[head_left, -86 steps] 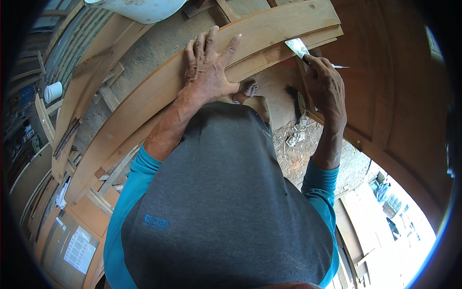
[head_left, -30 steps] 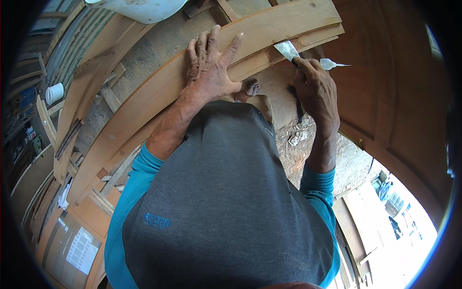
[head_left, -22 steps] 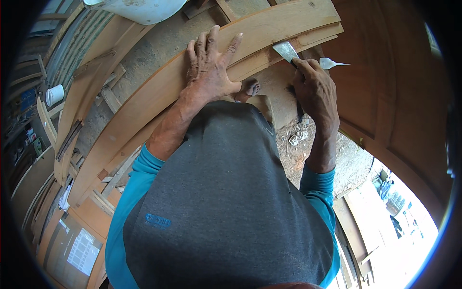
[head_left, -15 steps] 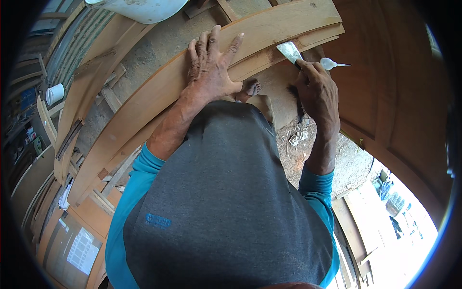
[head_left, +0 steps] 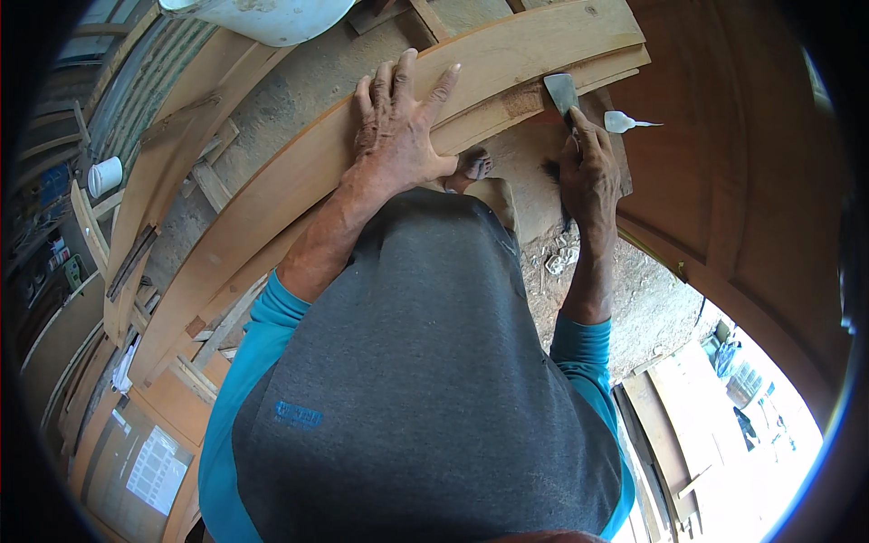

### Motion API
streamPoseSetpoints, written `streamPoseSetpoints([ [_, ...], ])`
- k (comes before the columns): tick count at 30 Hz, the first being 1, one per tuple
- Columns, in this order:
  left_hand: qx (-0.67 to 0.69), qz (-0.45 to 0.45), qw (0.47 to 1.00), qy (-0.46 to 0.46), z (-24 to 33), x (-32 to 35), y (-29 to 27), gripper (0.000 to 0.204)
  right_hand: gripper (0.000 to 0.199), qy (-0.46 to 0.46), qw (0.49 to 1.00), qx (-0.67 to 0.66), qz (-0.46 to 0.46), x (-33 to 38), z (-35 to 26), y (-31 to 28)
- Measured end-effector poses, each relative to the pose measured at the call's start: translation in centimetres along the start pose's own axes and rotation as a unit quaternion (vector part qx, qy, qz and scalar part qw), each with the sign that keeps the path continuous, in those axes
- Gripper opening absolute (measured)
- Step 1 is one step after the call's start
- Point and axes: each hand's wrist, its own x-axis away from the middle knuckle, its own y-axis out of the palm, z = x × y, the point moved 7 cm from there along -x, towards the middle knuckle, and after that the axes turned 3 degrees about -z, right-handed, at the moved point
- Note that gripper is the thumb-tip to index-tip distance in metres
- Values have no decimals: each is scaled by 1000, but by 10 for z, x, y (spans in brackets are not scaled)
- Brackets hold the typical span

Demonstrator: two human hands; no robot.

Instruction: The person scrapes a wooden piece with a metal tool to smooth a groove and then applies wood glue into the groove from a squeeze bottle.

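My left hand [head_left: 396, 127] lies with fingers spread on a long light-brown wooden board [head_left: 507, 54]. In my right hand [head_left: 593, 176] is a putty knife [head_left: 562, 93] with a wide pale metal blade. The fingers are wrapped round its handle, and the blade points away from me at the edge of a second wooden board [head_left: 480, 125] beside the first. A darker reddish-brown patch [head_left: 523, 102] shows on that board, just left of the blade. Right of my hand is a small white bottle [head_left: 618, 121] with a thin nozzle.
At the far left a white bucket [head_left: 262, 20] stands beyond the boards. A large brown wooden panel [head_left: 724, 163] rises on the right. Wood offcuts [head_left: 210, 185] and a small white tub [head_left: 104, 176] are at the left. Crumpled scraps [head_left: 561, 261] lie on the floor near my right forearm.
My right hand has shifted slightly with the putty knife, and its blade has moved right and turned more upright, uncovering the reddish-brown patch. My left hand stays in place.
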Motion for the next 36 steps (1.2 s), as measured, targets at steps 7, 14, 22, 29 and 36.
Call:
streamPoseSetpoints([
  [7,8,8,1000,6,2,-1,-1,125,46,22,999,-29,-7,12,3,16],
  [14,6,0,1000,2,2,-1,-1,125,46,-6,1000,-31,-3,15,-15,20],
  [22,-2,0,1000,12,3,-1,-3,125,55,-33,999,-30,-6,21,-23,30],
  [29,1,2,1000,0,1,1,-1,127,55,-23,998,-51,-3,21,-25,24],
  [36,-1,-4,1000,1,1,0,1,127,55,26,998,-57,22,16,-3,17],
])
